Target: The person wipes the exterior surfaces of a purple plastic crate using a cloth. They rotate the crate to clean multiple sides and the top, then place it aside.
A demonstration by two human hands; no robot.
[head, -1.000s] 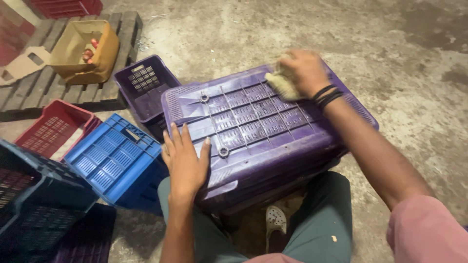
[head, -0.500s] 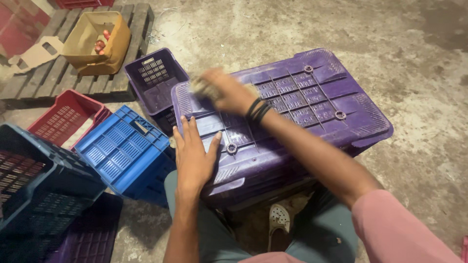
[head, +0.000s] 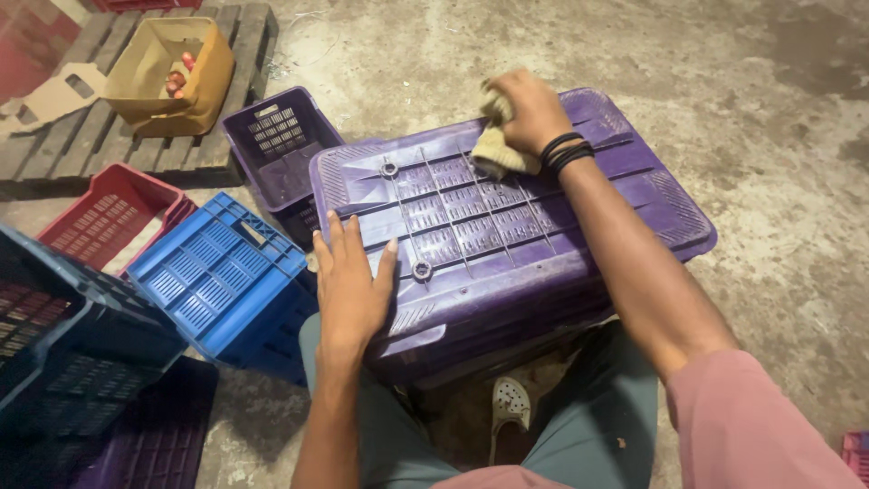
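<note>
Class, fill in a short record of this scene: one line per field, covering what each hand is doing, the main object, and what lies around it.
Main object: purple crate, upside down, ribbed base facing up
Right hand: grips a pale cloth pressed on the crate base
Left hand: flat, fingers spread, on the crate's near left edge
Left of crate: blue crate, red crate, smaller purple crate
Far left: cardboard box on a wooden pallet
Floor: bare concrete
</note>
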